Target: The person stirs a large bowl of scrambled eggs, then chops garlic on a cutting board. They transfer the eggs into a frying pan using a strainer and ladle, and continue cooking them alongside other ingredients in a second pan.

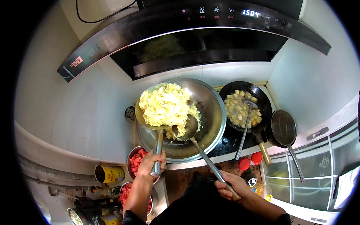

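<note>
My left hand point(152, 164) grips the metal handle of a round strainer or skimmer point(159, 140), heaped with scrambled egg point(166, 105) and held over the left side of a large metal wok point(212, 123). My right hand point(229, 187) is closed around the long handle of a metal ladle point(209, 163). The ladle's bowl is in the wok beside the heap, with some egg at its edge. More egg lies in the wok under the strainer. How much of the strainer is beneath the heap is hidden.
Right of the wok, a black pan point(265, 105) holds cubes, perhaps tofu, in liquid with a spatula point(244, 135). A lidded or covered small pot point(282, 128) stands farther right. Bowls of cut red pieces point(135, 160) sit lower left. A range hood point(168, 31) spans above.
</note>
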`<state>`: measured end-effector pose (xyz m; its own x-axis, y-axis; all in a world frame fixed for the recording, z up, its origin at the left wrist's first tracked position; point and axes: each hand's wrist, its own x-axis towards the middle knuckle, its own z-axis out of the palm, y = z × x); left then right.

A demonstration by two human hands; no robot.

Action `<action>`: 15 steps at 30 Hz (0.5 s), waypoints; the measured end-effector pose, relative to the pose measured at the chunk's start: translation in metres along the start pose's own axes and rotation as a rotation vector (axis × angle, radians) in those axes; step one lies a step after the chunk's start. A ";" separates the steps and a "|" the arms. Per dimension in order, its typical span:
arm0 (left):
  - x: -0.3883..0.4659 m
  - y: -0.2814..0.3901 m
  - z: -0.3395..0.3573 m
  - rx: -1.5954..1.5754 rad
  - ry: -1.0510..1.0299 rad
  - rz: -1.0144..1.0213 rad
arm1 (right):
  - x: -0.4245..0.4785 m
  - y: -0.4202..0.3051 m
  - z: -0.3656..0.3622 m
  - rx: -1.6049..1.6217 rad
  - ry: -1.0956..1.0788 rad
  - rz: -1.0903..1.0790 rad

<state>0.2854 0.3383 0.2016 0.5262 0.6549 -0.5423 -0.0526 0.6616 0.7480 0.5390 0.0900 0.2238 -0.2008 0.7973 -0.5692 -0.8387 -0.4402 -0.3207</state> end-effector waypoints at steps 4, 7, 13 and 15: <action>0.005 0.001 -0.005 0.014 0.040 -0.002 | -0.031 -0.001 0.015 0.031 -0.019 0.006; 0.007 0.001 -0.013 0.060 0.038 -0.008 | -0.050 -0.007 0.023 0.040 0.021 0.032; 0.001 -0.003 -0.023 0.063 0.037 -0.003 | -0.002 0.003 0.047 -0.417 -0.008 -0.071; -0.003 -0.003 -0.024 0.024 -0.003 -0.040 | 0.018 0.006 0.059 -0.633 0.028 -0.085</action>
<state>0.2637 0.3430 0.1923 0.5298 0.6274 -0.5707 -0.0110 0.6779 0.7351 0.5009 0.1259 0.2561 -0.1265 0.8330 -0.5387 -0.3882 -0.5413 -0.7458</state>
